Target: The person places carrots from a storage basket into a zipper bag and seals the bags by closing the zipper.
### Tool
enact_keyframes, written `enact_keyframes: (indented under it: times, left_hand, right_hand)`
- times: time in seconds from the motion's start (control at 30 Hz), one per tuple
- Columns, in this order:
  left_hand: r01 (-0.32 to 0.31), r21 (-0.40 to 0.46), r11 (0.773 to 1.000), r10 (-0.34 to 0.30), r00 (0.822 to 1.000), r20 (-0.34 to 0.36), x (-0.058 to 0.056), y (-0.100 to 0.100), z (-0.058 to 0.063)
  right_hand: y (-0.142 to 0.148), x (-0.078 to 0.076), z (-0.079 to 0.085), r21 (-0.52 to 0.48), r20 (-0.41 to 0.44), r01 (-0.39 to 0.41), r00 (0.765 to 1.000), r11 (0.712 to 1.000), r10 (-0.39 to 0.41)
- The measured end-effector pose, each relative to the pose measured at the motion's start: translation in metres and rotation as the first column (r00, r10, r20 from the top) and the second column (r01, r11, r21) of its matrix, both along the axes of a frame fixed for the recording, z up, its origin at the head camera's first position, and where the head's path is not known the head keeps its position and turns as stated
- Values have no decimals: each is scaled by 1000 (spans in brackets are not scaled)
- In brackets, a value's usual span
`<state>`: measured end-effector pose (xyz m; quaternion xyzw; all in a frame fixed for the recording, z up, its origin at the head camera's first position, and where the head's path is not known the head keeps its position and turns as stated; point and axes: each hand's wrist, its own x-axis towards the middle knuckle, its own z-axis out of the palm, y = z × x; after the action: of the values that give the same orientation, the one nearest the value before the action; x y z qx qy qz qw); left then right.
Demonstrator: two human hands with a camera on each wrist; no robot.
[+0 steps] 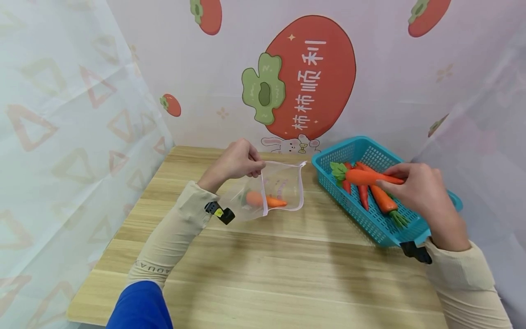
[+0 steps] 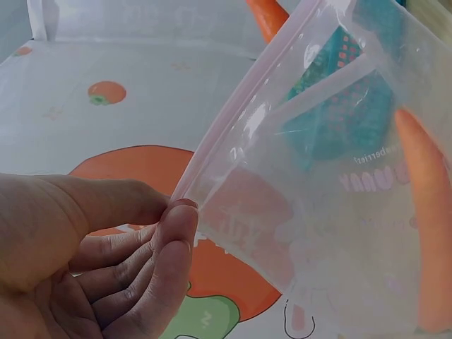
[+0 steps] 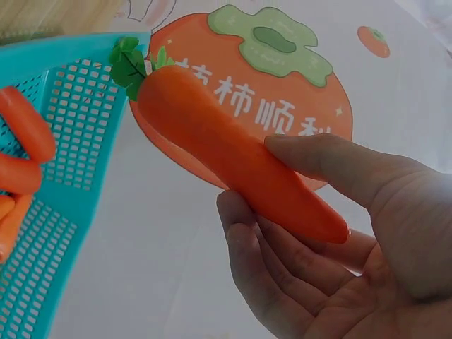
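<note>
My left hand (image 1: 240, 162) pinches the edge of a clear zip bag (image 2: 339, 233) with a pale pink seal, thumb against fingers. Inside the bag lies one carrot (image 1: 273, 201), seen through the plastic in the head and left wrist views. Over the blue basket, my right hand (image 1: 421, 189) holds another carrot (image 3: 212, 141) near its narrow tip, between thumb and fingers. That carrot's leafy green top (image 3: 129, 69) points away from the hand, toward the bag's side in the head view.
The turquoise perforated basket (image 1: 349, 201) stands at the right of the wooden table (image 1: 263, 274). In it lie several orange and red vegetables, among them a carrot (image 1: 384, 199) with a green top. A printed cloth (image 1: 205, 87) hangs behind the table.
</note>
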<state>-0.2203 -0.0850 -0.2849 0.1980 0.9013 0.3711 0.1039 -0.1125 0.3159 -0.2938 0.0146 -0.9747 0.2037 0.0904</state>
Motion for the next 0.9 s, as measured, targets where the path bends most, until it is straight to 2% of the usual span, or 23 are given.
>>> enact_keyframes:
  times: [0.57,0.9]
  left_hand:
    - [4,4,1000,-4,1000,-8,-1,-4,0]
    - [-1,-2,1000,1,1000,-26,-3,-6,-3]
  right_hand:
    - [-23,-1,2,-27,19,-44,999,999,44]
    - [-35,-1,4,-24,-10,-77,997,997,77]
